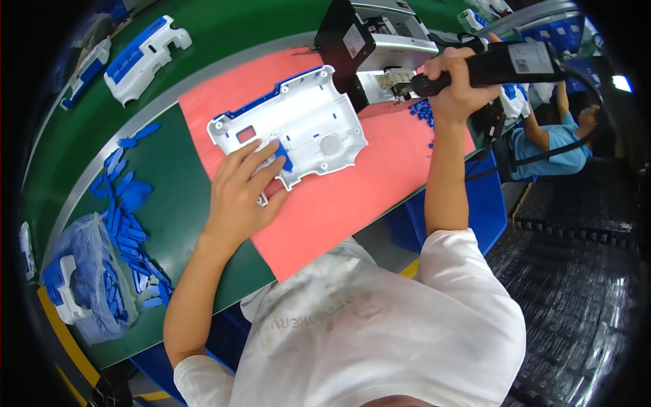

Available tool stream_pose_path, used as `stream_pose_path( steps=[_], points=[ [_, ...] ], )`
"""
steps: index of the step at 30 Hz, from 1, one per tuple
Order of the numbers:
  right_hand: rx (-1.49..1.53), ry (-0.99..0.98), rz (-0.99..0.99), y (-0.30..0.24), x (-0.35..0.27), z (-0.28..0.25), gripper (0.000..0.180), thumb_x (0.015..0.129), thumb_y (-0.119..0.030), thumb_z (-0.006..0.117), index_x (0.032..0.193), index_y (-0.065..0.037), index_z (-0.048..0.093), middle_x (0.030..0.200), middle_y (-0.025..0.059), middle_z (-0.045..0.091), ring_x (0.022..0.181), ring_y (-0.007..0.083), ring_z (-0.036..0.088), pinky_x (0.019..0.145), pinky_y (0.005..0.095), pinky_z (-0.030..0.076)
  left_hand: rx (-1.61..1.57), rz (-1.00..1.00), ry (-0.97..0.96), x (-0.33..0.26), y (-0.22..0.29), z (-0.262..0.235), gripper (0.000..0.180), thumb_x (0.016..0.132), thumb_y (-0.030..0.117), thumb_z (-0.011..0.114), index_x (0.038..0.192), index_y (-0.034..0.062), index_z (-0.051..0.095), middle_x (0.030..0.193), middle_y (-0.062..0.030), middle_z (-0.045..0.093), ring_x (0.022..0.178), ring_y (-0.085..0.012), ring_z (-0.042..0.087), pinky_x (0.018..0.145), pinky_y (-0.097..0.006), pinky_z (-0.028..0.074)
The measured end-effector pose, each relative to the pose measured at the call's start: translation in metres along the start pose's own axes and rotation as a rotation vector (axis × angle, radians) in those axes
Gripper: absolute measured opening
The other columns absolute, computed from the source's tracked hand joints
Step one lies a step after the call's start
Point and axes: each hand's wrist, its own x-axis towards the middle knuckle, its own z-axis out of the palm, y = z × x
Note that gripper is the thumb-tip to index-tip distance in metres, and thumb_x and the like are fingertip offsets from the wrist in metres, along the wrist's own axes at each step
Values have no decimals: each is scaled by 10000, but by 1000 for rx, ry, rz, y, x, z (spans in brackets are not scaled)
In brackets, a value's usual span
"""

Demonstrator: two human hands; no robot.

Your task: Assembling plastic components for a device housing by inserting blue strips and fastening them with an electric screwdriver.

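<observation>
A white plastic housing (pixel 305 119), hollow side up with a blue strip along its far edge, lies on the pink mat (pixel 325 217). My left hand (pixel 244 183) grips its near left corner, fingers reaching over the inside and thumb by the notched near edge. Under the fingertips sits a small blue plastic piece (pixel 284 157). My right hand (pixel 461 88) is closed around a black electric screwdriver (pixel 495 66), held sideways. The tool's front end points left, at the metal mechanism of a screw feeder (pixel 395 80); whether it touches is unclear.
Loose blue strips (pixel 122 224) and a clear plastic bag (pixel 88 271) of parts cover the left of the green table. Small blue pieces (pixel 422 112) lie near the feeder. More housings (pixel 146 61) stand on the far green belt. A co-worker in blue (pixel 553 149) is at right.
</observation>
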Motion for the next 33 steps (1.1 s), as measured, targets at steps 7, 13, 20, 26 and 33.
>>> stream_pose_path(
  steps=[7,13,20,26,33],
  points=[
    [224,-3,108,-20,-16,16,485,783,127,591,1232,48,425,616,65,571,442,139,521,452,276,445,-6,-41,-9,-3,-1,-5,398,626,122,771,1012,54,705,1209,-57,629,1138,-298,549,911,-413,483],
    [333,-145,139,-56,-41,85,709,810,52,543,1403,-33,165,595,73,456,425,184,478,459,354,464,-9,11,-31,-3,-3,-3,471,658,167,759,1106,66,656,1213,-69,611,1132,-299,541,921,-409,462],
    [387,-139,432,-60,-64,138,703,792,64,602,1376,9,214,615,71,539,466,130,513,457,253,429,-96,-49,-42,2,1,-6,565,688,175,727,1227,77,590,1134,-85,585,1065,-296,521,891,-409,436],
    [404,-254,163,-34,-71,139,614,777,141,535,1331,42,289,606,73,547,454,138,533,463,286,476,-103,-44,-64,0,-1,-7,549,693,171,716,1221,82,594,1138,-61,576,1070,-272,507,887,-403,429],
    [377,-252,231,-37,-75,138,600,780,140,564,1309,20,306,647,67,570,487,132,549,464,273,470,-106,-52,-71,-2,-2,-4,513,690,175,721,1182,73,616,1147,-62,578,1073,-270,511,887,-404,431]
  ],
)
